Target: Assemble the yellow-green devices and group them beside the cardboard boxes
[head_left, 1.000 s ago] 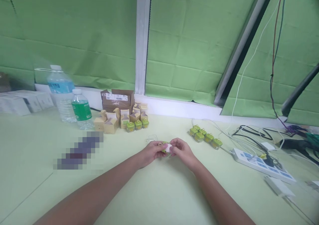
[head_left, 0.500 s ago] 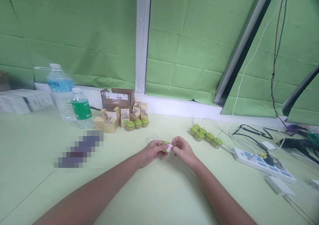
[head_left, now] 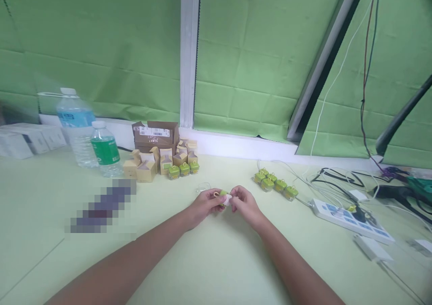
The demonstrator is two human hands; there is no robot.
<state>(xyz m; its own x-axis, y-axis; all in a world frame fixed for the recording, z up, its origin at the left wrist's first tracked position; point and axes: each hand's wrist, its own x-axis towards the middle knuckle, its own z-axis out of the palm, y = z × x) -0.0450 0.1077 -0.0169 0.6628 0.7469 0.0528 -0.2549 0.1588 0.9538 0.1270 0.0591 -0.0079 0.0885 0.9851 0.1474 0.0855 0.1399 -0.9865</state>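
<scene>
At the middle of the table, my left hand (head_left: 205,206) is closed round a small green-lidded container (head_left: 223,193) with a yellow loop on its lid, turned on its side. A white part (head_left: 227,200) shows at the end facing right. My right hand (head_left: 245,206) pinches at that white end, thumb and fingers bent against it. Whether the white part is a label or a separate piece cannot be made out. Just behind my left hand lies a small clear plastic item (head_left: 203,187). Several like green-lidded containers (head_left: 280,185) stand to the right, and three more (head_left: 184,169) at the back left.
Open small cardboard boxes (head_left: 146,170) stand before a larger brown carton (head_left: 155,136). Left of them are a green-labelled bottle (head_left: 105,150) and a bigger water bottle (head_left: 77,134). A white power strip (head_left: 353,222) and tangled cables lie on the right.
The whole view has shifted slightly, so things sit a little further left. My hands keep the same hold on the container, with only slight finger movement.
</scene>
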